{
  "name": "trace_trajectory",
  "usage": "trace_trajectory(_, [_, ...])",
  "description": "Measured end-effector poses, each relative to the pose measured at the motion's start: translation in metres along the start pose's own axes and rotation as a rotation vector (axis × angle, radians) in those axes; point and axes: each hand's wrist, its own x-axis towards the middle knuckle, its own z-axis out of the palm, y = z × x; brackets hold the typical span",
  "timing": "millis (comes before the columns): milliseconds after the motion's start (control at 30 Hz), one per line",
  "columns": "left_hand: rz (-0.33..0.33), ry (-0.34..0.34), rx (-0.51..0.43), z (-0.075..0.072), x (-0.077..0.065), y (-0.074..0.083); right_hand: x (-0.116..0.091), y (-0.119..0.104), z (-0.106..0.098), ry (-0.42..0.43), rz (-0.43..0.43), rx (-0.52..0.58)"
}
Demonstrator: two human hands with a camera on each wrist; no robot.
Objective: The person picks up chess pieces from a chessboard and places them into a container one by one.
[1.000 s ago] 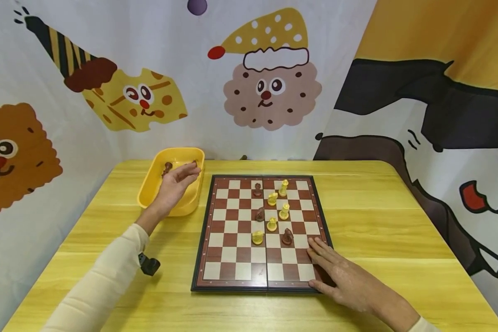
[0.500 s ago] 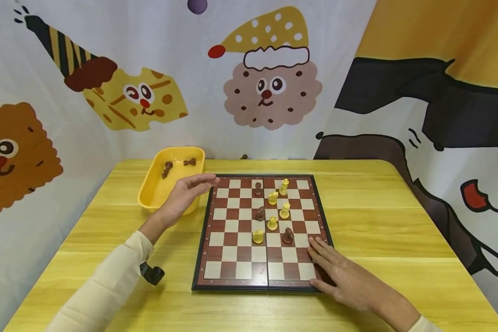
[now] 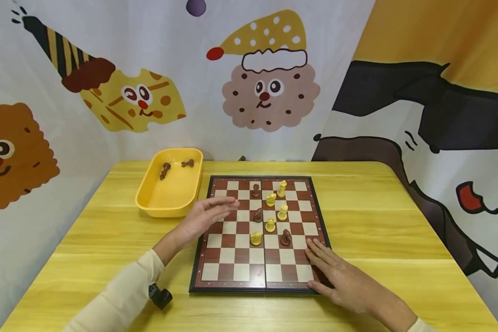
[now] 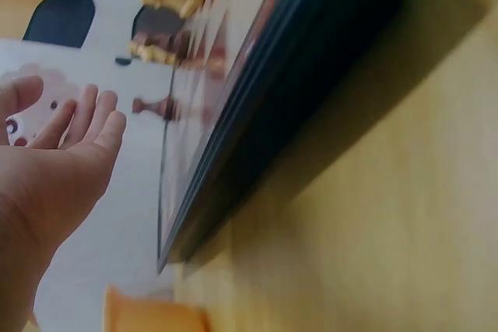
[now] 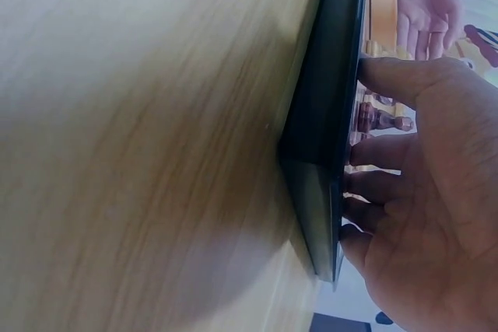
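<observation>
My left hand (image 3: 202, 218), empty, hovers over the left side of the chessboard (image 3: 232, 272). Its fingers extend toward the pieces, and in the left wrist view the palm appears above the board edge. My right hand (image 3: 343, 275) rests on the board's front right corner; in the right wrist view its fingertips touch the board's edge. Between the hands stand a dark chess piece (image 3: 255, 190), two dark knights, one a dark knight (image 3: 286, 237) near my right fingertips, and several cream pieces, including a cream knight (image 3: 255, 238) and a taller cream piece (image 3: 281, 189).
A yellow tray (image 3: 166, 212) stands at the back left, beside the board. Two dark chess pieces lie on their sides in it, one of them a dark piece (image 3: 164, 171). The wooden table (image 3: 390, 207) ends at a printed cloth backdrop (image 3: 207, 115).
My left hand has moved right and toward me, from above the yellow tray to above the board's left side. My right hand and the chess pieces have stayed in place.
</observation>
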Motion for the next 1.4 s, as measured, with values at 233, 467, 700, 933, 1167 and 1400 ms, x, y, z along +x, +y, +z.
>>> trace_trajectory(233, [0.044, -0.086, 0.079, 0.02, -0.007, -0.016, 0.001, 0.0, -0.001, -0.01, 0.011, 0.008])
trace_trajectory(467, [-0.03, -0.061, 0.141, 0.035, -0.007, -0.028, 0.001, -0.001, -0.001, -0.003, 0.003, 0.001])
trace_trajectory(700, [-0.042, -0.097, 0.174, 0.048, -0.003, -0.036, 0.001, 0.0, -0.001, -0.01, 0.012, 0.009])
trace_trajectory(933, [-0.018, -0.121, 0.224, 0.051, 0.004, -0.043, 0.001, 0.0, 0.0, -0.002, 0.008, -0.005])
trace_trajectory(1167, [0.022, -0.146, 0.315, 0.051, 0.006, -0.046, 0.001, 0.0, 0.0, -0.01, 0.011, -0.006])
trace_trajectory(1400, [0.01, -0.14, 0.376, 0.05, 0.006, -0.046, 0.001, 0.0, 0.001, -0.01, 0.02, 0.004])
